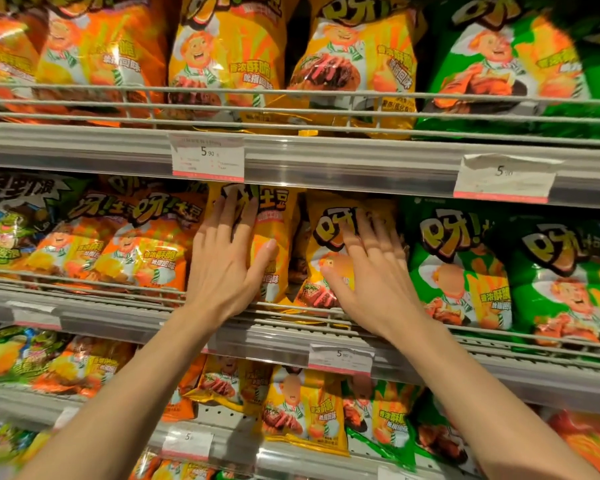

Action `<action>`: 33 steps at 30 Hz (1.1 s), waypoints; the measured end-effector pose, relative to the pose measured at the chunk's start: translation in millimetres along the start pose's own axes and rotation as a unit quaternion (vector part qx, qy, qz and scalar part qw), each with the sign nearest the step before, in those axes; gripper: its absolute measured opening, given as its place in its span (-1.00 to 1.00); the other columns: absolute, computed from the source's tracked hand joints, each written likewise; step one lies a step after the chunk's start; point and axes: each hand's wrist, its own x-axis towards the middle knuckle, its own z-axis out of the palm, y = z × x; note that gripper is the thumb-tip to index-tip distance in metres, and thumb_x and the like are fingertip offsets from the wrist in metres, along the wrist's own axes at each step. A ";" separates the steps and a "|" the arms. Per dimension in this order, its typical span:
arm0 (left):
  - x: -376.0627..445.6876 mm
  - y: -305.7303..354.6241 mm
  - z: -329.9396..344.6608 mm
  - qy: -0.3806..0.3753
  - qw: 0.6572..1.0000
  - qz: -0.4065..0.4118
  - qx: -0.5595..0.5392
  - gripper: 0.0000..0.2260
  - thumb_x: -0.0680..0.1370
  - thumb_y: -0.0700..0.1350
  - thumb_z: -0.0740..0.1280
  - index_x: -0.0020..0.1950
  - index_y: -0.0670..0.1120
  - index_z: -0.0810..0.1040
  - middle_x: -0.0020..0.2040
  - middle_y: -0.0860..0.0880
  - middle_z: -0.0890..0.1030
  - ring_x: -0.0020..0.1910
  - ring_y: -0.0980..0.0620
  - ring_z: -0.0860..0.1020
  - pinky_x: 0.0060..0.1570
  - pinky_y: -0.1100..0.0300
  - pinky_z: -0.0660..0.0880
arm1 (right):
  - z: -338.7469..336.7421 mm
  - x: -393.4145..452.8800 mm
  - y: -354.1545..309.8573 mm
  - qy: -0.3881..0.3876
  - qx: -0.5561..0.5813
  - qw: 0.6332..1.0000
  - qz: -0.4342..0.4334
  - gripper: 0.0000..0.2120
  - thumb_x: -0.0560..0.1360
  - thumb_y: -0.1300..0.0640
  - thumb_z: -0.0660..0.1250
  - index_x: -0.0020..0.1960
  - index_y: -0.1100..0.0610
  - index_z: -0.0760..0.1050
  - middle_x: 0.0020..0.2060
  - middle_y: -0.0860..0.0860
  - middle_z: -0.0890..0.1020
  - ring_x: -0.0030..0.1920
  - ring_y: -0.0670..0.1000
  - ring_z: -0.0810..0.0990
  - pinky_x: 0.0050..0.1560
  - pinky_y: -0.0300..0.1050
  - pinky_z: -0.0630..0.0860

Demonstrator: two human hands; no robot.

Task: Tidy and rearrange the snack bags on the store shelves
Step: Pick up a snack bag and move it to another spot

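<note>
Two yellow snack bags stand side by side on the middle shelf. My left hand lies flat with straight fingers against the front of the left yellow bag. My right hand presses flat on the right yellow bag, fingers spread and straight. Both bags stand upright behind the wire rail of the shelf. A narrow dark gap separates the two bags.
Orange bags stand left of my hands, green bags to the right. The upper shelf holds orange, yellow and green bags behind a wire rail. The lower shelf carries more bags and price tags.
</note>
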 end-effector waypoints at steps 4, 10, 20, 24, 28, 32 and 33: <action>0.0 -9.5 5.5 -0.014 0.999 -0.020 0.033 -0.33 0.65 0.32 -0.06 0.68 -0.02 0.10 0.69 -0.10 -0.06 0.67 -0.09 -0.07 0.57 -0.16 0.09 | 3.5 -0.2 2.8 -0.040 0.002 0.999 0.013 -0.32 0.67 -0.31 -0.05 0.68 -0.04 -0.09 0.67 0.02 -0.17 0.65 0.07 -0.22 0.60 0.14 -0.28; -5.7 -6.6 6.3 -0.017 0.999 -0.021 0.034 -0.34 0.67 0.31 -0.09 0.68 -0.01 -0.05 0.69 -0.09 -0.15 0.67 -0.07 -0.16 0.61 -0.14 -0.06 | 2.5 2.8 1.7 -0.099 -0.005 0.995 0.016 -0.33 0.66 -0.33 -0.14 0.67 -0.09 -0.21 0.65 0.03 -0.25 0.65 0.08 -0.28 0.60 0.19 -0.29; -15.9 46.4 -3.3 0.127 0.985 0.113 -0.016 -0.56 0.65 0.02 0.29 0.46 -0.19 0.47 0.48 -0.29 0.37 0.46 -0.26 0.33 0.45 -0.09 0.29 | -31.8 -24.2 35.7 0.064 0.035 0.997 0.013 -0.42 0.66 -0.16 0.18 0.60 0.08 0.24 0.65 0.08 0.12 0.65 0.09 -0.02 0.62 0.06 -0.01; -8.9 91.1 13.1 0.011 0.986 0.126 -0.107 -0.58 0.67 0.09 0.22 0.46 -0.09 0.49 0.49 -0.20 0.40 0.47 -0.17 0.35 0.39 -0.06 0.39 | -38.8 -33.9 61.1 0.012 -0.077 0.994 0.071 -0.26 0.64 -0.31 0.02 0.67 0.11 0.04 0.66 0.07 0.05 0.60 0.18 0.18 0.56 0.17 0.13; -3.1 94.0 33.7 -0.140 0.986 0.066 -0.060 -0.40 0.63 0.32 -0.03 0.61 0.10 0.26 0.65 -0.07 0.18 0.64 -0.08 0.08 0.53 -0.09 0.23 | -31.7 -32.0 70.7 -0.051 -0.098 0.991 0.069 -0.21 0.63 -0.37 -0.14 0.68 0.08 -0.19 0.66 0.03 -0.18 0.66 0.13 -0.07 0.60 0.15 -0.05; -4.0 94.2 38.0 -0.159 0.984 0.066 -0.043 -0.37 0.62 0.35 -0.14 0.65 0.16 0.11 0.68 -0.03 0.10 0.66 -0.05 0.05 0.54 -0.08 0.18 | -29.5 -24.0 74.6 -0.062 -0.093 0.991 0.068 -0.20 0.63 -0.38 -0.13 0.68 0.07 -0.17 0.66 0.03 -0.21 0.65 0.12 -0.23 0.60 0.19 -0.12; -4.7 95.6 37.0 -0.160 0.984 0.063 -0.042 -0.37 0.62 0.35 -0.15 0.65 0.16 0.10 0.68 -0.03 0.09 0.66 -0.03 0.03 0.55 -0.07 0.16 | -29.2 -24.6 74.9 -0.060 -0.090 0.992 0.066 -0.21 0.63 -0.38 -0.13 0.68 0.07 -0.16 0.66 0.03 -0.20 0.65 0.12 -0.22 0.61 0.19 -0.12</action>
